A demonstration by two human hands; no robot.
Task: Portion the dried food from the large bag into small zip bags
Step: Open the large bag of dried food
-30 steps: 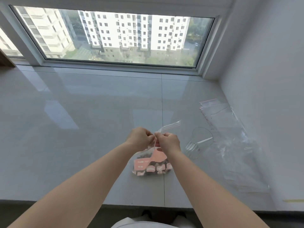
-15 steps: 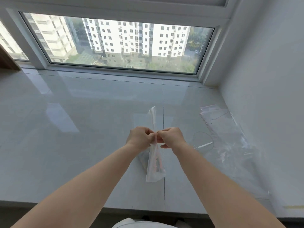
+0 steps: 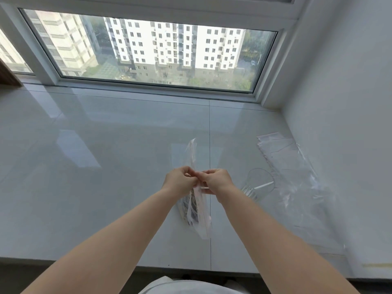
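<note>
A clear plastic bag [image 3: 199, 217] with dark dried food and pink print hangs edge-on above the white sill, held at its upper part by both hands. My left hand [image 3: 180, 181] pinches it from the left and my right hand [image 3: 216, 181] pinches it from the right, fingertips almost meeting. The bag's top flap [image 3: 192, 151] sticks up beyond the hands. Its bottom sits near or on the sill; I cannot tell if it touches. A pile of empty small zip bags [image 3: 284, 153] lies to the right.
A clear glass cup [image 3: 259, 183] with a white stick in it stands just right of my right hand. Crumpled clear plastic [image 3: 305, 187] spreads along the right wall [image 3: 350, 124]. The glossy white sill [image 3: 106, 166] runs to the window [image 3: 148, 49] at the back.
The bag has turned from facing me with its pink label to edge-on, and its top flap now points up. Both hands stay pinched together on it.
</note>
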